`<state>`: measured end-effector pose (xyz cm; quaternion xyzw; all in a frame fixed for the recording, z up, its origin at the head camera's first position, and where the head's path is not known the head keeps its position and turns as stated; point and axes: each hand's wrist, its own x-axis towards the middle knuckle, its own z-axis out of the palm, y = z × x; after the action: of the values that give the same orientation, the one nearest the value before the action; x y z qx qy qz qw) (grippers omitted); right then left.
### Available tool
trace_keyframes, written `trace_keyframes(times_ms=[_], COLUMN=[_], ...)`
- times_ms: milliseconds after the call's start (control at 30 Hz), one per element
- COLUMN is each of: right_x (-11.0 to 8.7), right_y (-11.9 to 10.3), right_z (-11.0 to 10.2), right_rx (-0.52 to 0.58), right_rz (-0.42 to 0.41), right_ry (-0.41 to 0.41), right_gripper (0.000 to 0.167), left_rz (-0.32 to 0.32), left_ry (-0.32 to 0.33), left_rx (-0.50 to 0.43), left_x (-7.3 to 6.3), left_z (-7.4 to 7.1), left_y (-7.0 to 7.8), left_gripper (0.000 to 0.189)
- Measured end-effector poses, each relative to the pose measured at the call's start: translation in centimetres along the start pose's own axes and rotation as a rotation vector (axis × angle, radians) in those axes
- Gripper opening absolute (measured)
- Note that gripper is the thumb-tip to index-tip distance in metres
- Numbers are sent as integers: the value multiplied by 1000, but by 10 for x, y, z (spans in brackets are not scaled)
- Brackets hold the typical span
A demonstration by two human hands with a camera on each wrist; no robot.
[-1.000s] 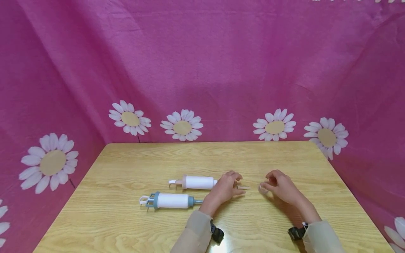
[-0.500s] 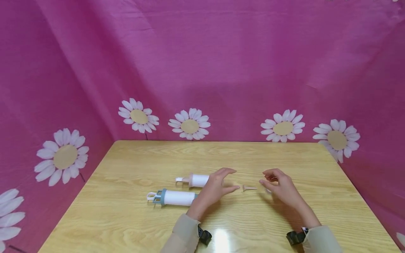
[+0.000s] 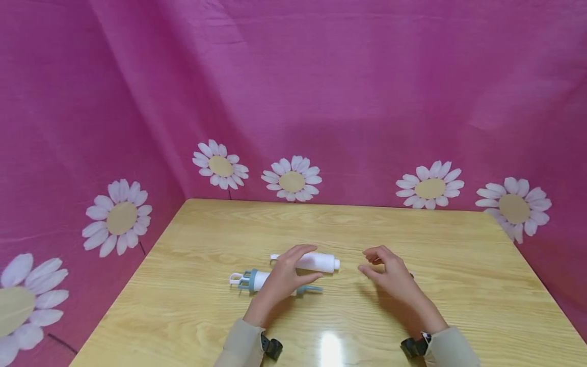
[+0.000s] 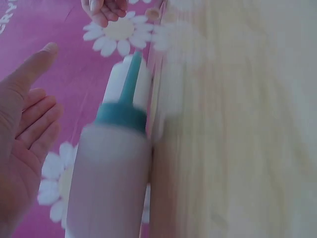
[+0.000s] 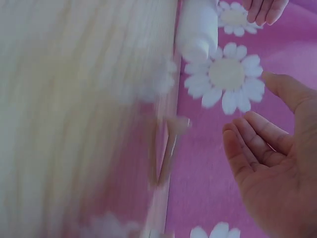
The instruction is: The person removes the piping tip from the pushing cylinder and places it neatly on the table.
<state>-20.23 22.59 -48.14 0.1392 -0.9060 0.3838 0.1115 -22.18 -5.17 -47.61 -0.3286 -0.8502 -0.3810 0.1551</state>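
My left hand (image 3: 283, 275), thumb and fingers spread apart, holds nothing. In the head view it overlaps a white-barrelled icing syringe (image 3: 318, 262) and part of a second one with teal fittings (image 3: 252, 280). The left wrist view has the teal-capped syringe (image 4: 111, 163) beside the palm, its thin spout pointing away. My right hand (image 3: 390, 275) hovers over the table, fingers slightly bent, also holding nothing. A small beige cone-shaped nozzle (image 5: 171, 148) lies near it in the right wrist view; the hand hides it from the head camera.
The wooden table (image 3: 367, 224) reaches back to a pink cloth (image 3: 321, 102) printed with daisies. A small dark speck of something (image 3: 411, 276) peeks out just right of the right hand.
My left hand has drawn back leftward from the nozzle to over the syringes. The right hand has shifted left, covering the nozzle. The head view has turned left.
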Motion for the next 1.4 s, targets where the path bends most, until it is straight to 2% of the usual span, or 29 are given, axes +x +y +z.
trace_keyframes(times_ms=[200,367,600,700,800,967,1100,1267,1400], right_x=[5,10,13,15,17,18,19,21,21], right_y=[-19,-36,-58,-65,-70,-76,-78,-78,-79], right_z=[21,39,62,69,76,83,87,90,89], right_rx=[-14,14,27,-3,-52,-131,-159,-187,-160], right_rz=[-71,-149,-275,-305,-313,-314,-331,-370,-335], right_ry=[-24,-54,-153,-201,-244,-303,-327,-328,-348], right_gripper=[36,34,36,36,35,34,29,22,20], left_rz=[-50,-81,-263,-315,-342,-351,-329,-299,-297], left_ry=[15,2,-113,-163,-202,-251,-273,-274,-264], left_rx=[-15,35,59,65,53,20,26,9,-43], left_x=[-16,-31,-52,-58,-62,-67,-68,-69,-71], left_z=[-22,-44,-76,-86,-92,-97,-98,-98,-96], left_y=[-12,-26,-38,-45,-53,-61,-65,-69,-71], left_gripper=[64,72,79,79,77,71,65,59,57])
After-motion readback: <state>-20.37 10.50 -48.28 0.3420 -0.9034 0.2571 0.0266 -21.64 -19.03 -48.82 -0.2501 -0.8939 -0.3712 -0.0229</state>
